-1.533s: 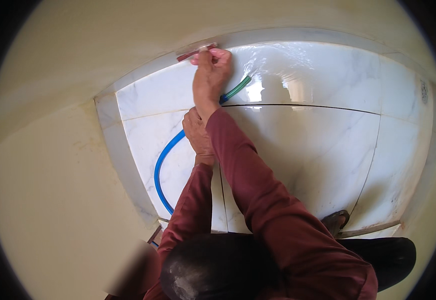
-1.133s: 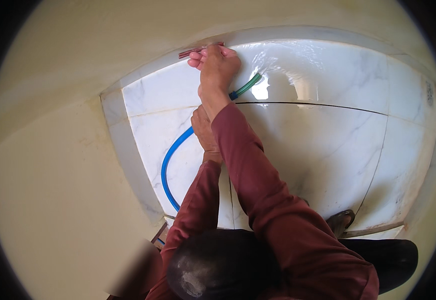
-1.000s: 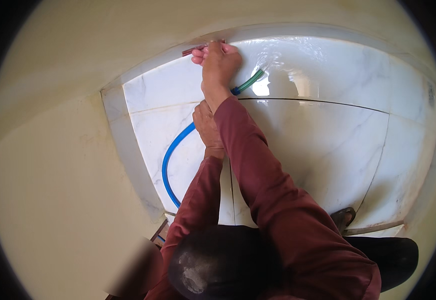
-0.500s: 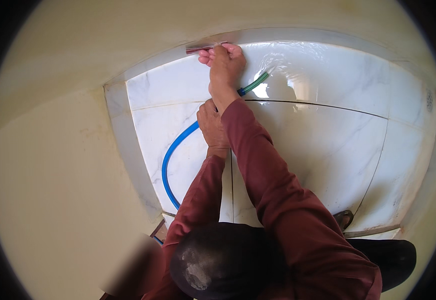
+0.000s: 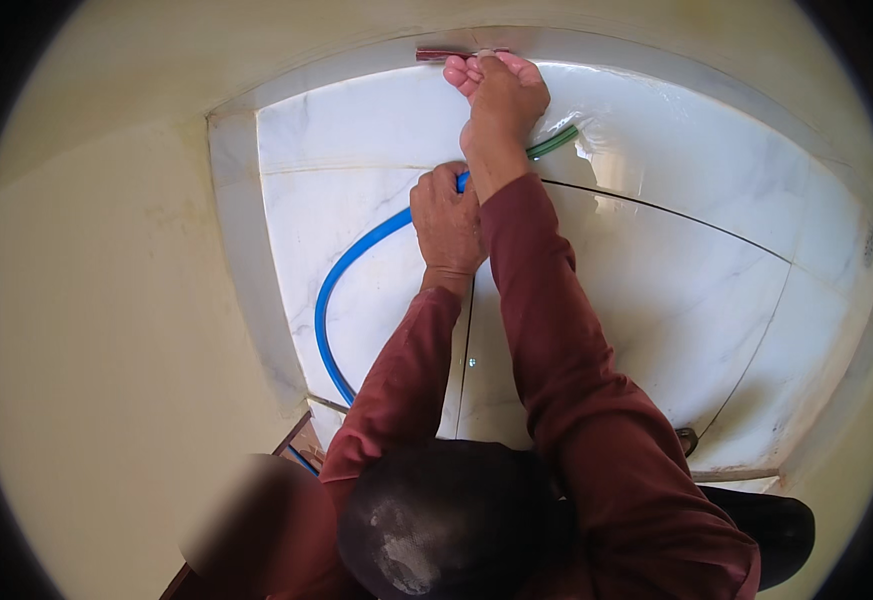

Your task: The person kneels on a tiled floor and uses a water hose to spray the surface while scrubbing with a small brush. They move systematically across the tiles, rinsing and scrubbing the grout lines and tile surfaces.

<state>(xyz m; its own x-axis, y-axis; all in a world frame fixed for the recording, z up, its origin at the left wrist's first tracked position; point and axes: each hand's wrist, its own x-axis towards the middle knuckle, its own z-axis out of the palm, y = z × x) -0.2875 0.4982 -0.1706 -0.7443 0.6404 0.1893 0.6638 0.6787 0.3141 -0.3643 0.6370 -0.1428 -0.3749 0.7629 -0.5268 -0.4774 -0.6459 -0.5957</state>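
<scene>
Blue hose (image 5: 356,262) curved across the wet marble floor (image 5: 676,290), clamped in the left hand (image 5: 446,222) mid-run to steer it; right hand (image 5: 496,95) closed on a reddish tool (image 5: 443,54) pressed along the wall edge, open floor rightward, wall close left.

Glossy wet marble floor (image 5: 656,290), smooth plastic hose (image 5: 341,280)

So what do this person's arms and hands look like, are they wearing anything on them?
Both arms are covered by long sleeves of a dark red, maroon cloth that end at the wrists. The left sleeve and the right sleeve look like one plain garment, with no pattern or markings visible. The left hand and the right hand are bare: no gloves, and no watch or rings that I can make out.
</scene>
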